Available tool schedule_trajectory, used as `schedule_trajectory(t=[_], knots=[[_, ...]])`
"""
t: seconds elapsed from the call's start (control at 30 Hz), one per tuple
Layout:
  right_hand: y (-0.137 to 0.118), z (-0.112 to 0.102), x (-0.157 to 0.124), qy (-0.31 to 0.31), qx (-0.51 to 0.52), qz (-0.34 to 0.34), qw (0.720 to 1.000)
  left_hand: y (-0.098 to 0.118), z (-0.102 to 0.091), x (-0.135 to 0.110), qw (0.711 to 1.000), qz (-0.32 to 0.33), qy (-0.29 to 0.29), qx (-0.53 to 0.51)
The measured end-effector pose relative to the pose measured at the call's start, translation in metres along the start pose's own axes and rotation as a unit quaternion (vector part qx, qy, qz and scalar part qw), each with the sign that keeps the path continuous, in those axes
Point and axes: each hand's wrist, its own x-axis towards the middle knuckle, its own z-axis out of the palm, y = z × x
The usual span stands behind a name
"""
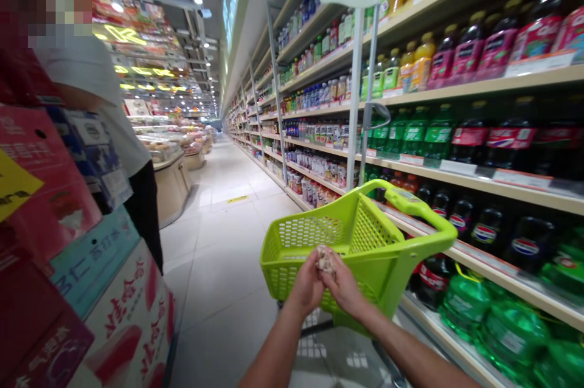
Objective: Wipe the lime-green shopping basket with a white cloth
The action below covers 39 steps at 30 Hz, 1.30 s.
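My left hand (309, 283) and my right hand (343, 286) meet in front of the near side of a bright green shopping cart (392, 266). Between their curled fingers is a small, mottled whitish-brown piece (325, 259), crumpled in look; its kind cannot be made out. Both hands are closed around it, and part of it is hidden by the fingers. The cart's perforated basket lies just beyond my hands, with its handle (422, 208) to the right. No goods show in the visible part of the basket.
Shelves of bottled drinks (474, 175) line the right side, with large green bottles (511, 324) at the bottom. Stacked drink cartons (123, 315) stand close on the left, beside a person in a white shirt (121, 114). A tiled aisle (219, 230) runs ahead past display counters (171, 181).
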Motion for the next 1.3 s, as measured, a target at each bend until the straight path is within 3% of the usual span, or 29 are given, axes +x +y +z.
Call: schedule_trajectory(t=[0.03,0.1,0.17,0.23,0.3,0.33,0.4,0.47,0.53,0.63,0.73,0.8,0.87,0.93,1.07,1.13,1.2,1.3], knots=[[0.003,-0.007,0.002,0.007,-0.006,-0.006,1.0,0.002,-0.006,-0.001,1.0,-0.016,-0.005,0.018],[0.016,-0.039,0.004,0.02,-0.054,-0.016,0.998,0.005,-0.028,0.001,0.986,0.001,0.053,0.16],[0.037,-0.09,0.005,0.054,-0.15,-0.011,0.987,0.008,-0.054,0.005,0.943,0.057,0.123,0.305],[0.062,-0.148,0.002,0.106,-0.266,0.0,0.958,0.015,-0.072,0.009,0.891,0.137,0.186,0.391],[0.088,-0.197,-0.005,0.176,-0.355,0.022,0.918,0.026,-0.075,0.01,0.836,0.221,0.248,0.437],[0.099,-0.213,-0.008,0.18,-0.383,0.027,0.906,0.031,-0.071,0.009,0.812,0.245,0.27,0.456],[0.12,-0.228,-0.012,0.175,-0.41,0.022,0.895,0.032,-0.056,0.008,0.789,0.222,0.261,0.511],[0.134,-0.22,-0.014,0.164,-0.414,-0.005,0.896,0.021,-0.039,0.009,0.784,0.102,0.17,0.588],[0.14,-0.197,-0.014,0.16,-0.404,-0.035,0.9,0.002,-0.028,0.012,0.751,-0.042,0.044,0.658],[0.131,-0.149,-0.011,0.136,-0.372,-0.06,0.916,-0.022,-0.026,0.014,0.706,-0.091,0.013,0.703],[0.11,-0.099,-0.007,0.067,-0.333,-0.079,0.937,-0.029,-0.03,0.009,0.689,-0.085,-0.006,0.72],[0.099,-0.08,-0.007,0.023,-0.309,-0.111,0.944,-0.029,-0.032,0.004,0.681,-0.081,-0.015,0.728],[0.096,-0.083,-0.011,-0.002,-0.297,-0.152,0.943,-0.027,-0.033,-0.002,0.674,-0.078,-0.012,0.734],[0.102,-0.107,-0.018,0.005,-0.307,-0.171,0.936,-0.025,-0.033,-0.006,0.671,-0.075,-0.013,0.737],[0.118,-0.172,-0.033,0.102,-0.373,-0.12,0.914,-0.024,-0.032,-0.012,0.68,-0.071,-0.034,0.729],[0.119,-0.183,-0.036,0.139,-0.4,-0.092,0.901,-0.023,-0.031,-0.013,0.689,-0.065,-0.033,0.721],[0.115,-0.171,-0.035,0.136,-0.403,-0.085,0.901,-0.023,-0.029,-0.014,0.704,-0.056,-0.03,0.707],[0.1,-0.117,-0.025,0.073,-0.36,-0.071,0.927,-0.02,-0.03,-0.015,0.742,-0.041,-0.032,0.669]])
